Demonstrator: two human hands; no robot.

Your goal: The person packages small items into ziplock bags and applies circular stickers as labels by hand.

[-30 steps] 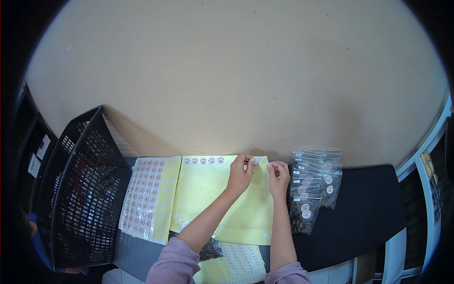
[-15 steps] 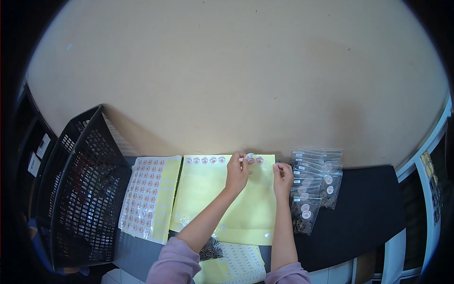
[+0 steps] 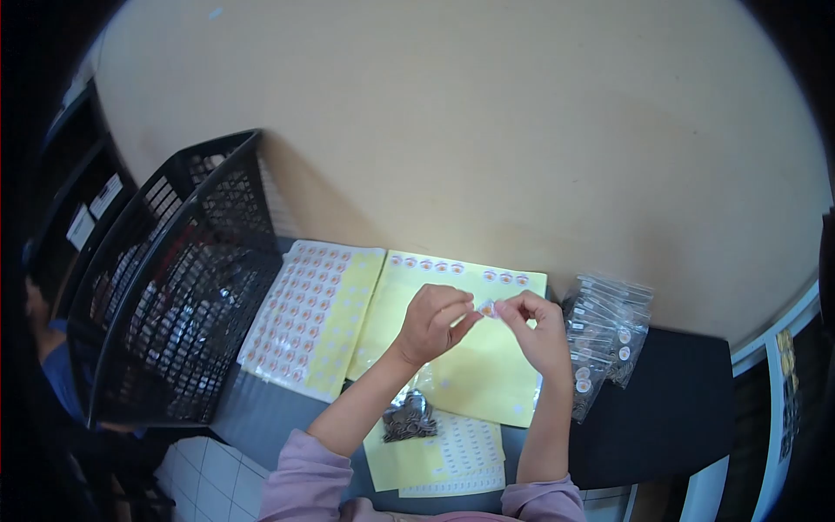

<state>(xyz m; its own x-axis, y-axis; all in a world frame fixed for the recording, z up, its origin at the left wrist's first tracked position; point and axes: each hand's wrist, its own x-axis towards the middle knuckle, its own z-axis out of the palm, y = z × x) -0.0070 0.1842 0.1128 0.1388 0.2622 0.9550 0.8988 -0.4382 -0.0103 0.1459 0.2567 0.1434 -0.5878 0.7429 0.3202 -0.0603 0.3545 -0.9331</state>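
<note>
Over the yellow sheet [image 3: 452, 383], a small white sticker [image 3: 488, 309] with an orange print is stretched between both hands. My left hand [image 3: 435, 326] pinches its left side, and my right hand [image 3: 537, 331] pinches its right side. Round stickers [image 3: 442, 268] line the top edge of the yellow sheet, with a gap in the row. A clear bag of dark coiled items [image 3: 410, 418] lies below my left hand, partly on a sheet of small labels [image 3: 470, 457]. A sheet of round stickers [image 3: 300, 304] lies to the left.
Black crates [image 3: 187, 304] with mesh walls stand at the left. Several clear bags [image 3: 609, 326] with labels and round stickers overlap at the right, beside a black surface [image 3: 661, 418]. A beige panel [image 3: 522, 130] rises behind. Part of a person in blue [image 3: 59, 374] shows at far left.
Both hands have come together around the sticker, off the top edge of the yellow sheet. The camera view has shifted and tilted, and the bag of coiled items shows more fully.
</note>
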